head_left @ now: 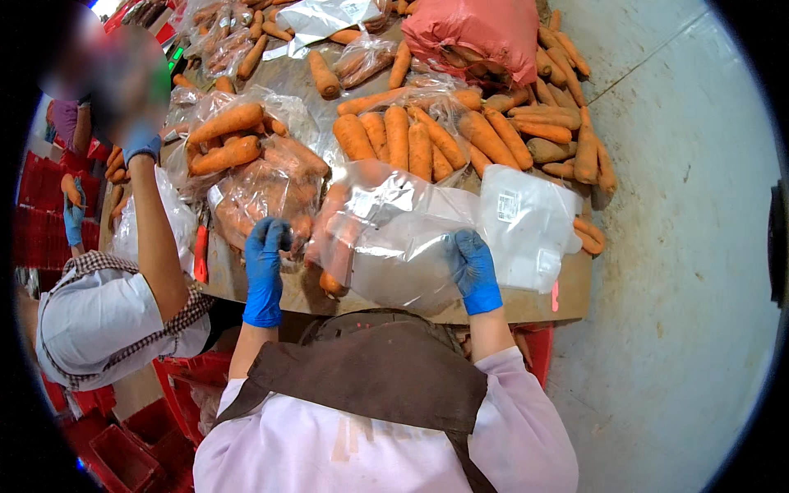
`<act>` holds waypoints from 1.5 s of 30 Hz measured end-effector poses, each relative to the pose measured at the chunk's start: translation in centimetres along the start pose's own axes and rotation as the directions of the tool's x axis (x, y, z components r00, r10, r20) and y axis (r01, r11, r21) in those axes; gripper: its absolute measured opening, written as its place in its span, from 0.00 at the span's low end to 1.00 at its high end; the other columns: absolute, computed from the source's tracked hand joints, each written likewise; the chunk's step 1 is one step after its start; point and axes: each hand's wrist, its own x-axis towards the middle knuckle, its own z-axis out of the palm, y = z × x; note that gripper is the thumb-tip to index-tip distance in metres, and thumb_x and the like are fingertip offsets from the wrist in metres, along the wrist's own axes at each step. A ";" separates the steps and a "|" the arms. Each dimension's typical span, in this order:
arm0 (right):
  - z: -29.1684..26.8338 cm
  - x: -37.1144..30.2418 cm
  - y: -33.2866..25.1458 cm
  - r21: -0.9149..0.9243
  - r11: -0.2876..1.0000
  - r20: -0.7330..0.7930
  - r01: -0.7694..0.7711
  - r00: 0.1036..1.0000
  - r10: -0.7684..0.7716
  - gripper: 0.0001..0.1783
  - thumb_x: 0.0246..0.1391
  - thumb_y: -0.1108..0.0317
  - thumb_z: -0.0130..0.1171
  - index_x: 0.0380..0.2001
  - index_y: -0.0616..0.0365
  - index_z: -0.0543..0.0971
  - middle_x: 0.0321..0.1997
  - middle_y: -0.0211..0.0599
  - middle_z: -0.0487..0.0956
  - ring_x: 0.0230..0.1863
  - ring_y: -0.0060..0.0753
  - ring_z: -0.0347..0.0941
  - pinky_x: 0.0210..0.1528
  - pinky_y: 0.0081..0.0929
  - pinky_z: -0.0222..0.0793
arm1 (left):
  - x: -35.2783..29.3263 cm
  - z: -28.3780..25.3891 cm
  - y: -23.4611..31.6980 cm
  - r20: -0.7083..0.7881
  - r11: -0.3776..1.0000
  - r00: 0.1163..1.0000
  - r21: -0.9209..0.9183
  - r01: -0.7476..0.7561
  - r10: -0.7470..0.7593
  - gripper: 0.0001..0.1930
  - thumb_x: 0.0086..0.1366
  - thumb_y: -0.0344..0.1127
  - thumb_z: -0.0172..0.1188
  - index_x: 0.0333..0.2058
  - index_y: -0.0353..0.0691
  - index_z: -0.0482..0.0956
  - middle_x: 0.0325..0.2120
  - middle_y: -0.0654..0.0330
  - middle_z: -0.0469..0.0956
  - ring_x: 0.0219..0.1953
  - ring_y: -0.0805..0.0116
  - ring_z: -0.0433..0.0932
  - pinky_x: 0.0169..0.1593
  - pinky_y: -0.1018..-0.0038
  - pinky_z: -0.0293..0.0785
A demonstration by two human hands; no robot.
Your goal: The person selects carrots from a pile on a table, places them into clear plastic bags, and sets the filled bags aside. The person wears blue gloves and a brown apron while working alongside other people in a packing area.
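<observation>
A clear plastic bag (403, 255) is stretched out in front of me, with carrots showing at its left end. My right hand (475, 271), in a blue glove, pinches the bag's right edge. My left hand (265, 267), also gloved in blue, has its fingers curled on clear plastic; whether it is this bag or the one beside it is hard to tell. Just beyond the left hand lies a bag full of carrots (267, 193). A row of loose carrots (399, 140) lies past the stretched bag. To the right hand's right sits a stack of flat plastic bags (526, 226).
A large red sack (472, 37) stands at the far side, with a heap of carrots (546, 123) along the table's right edge. Another person (123, 316) in blue gloves works close on my left, holding a carrot (71, 191). Red crates (131, 452) stand at lower left.
</observation>
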 end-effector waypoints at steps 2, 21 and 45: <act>-0.4 -0.4 0.7 0.028 0.999 0.117 -0.042 0.992 0.038 0.06 0.53 0.66 0.54 0.29 0.58 0.72 0.28 0.31 0.74 0.28 0.20 0.69 0.30 0.19 0.66 | -1.5 4.3 2.9 0.171 0.998 0.983 0.009 0.057 -0.058 0.08 0.62 0.36 0.52 0.32 0.38 0.75 0.25 0.64 0.73 0.26 0.76 0.70 0.30 0.80 0.66; 5.7 -2.5 2.3 -0.255 0.960 0.021 -0.113 0.992 0.122 0.08 0.49 0.69 0.59 0.29 0.63 0.77 0.27 0.31 0.76 0.28 0.23 0.71 0.28 0.22 0.67 | -3.9 11.4 -1.1 0.716 0.973 0.695 0.102 -0.205 0.071 0.12 0.57 0.32 0.58 0.38 0.33 0.72 0.32 0.61 0.72 0.36 0.74 0.70 0.43 0.76 0.68; 3.5 -0.4 -6.0 -0.781 0.429 0.067 0.455 0.743 -0.666 0.15 0.48 0.73 0.61 0.15 0.55 0.65 0.17 0.17 0.59 0.21 0.12 0.51 0.21 0.14 0.50 | 0.9 2.9 5.0 0.244 0.597 0.757 0.489 -0.636 0.606 0.20 0.49 0.35 0.64 0.40 0.36 0.69 0.38 0.52 0.70 0.43 0.57 0.68 0.46 0.66 0.65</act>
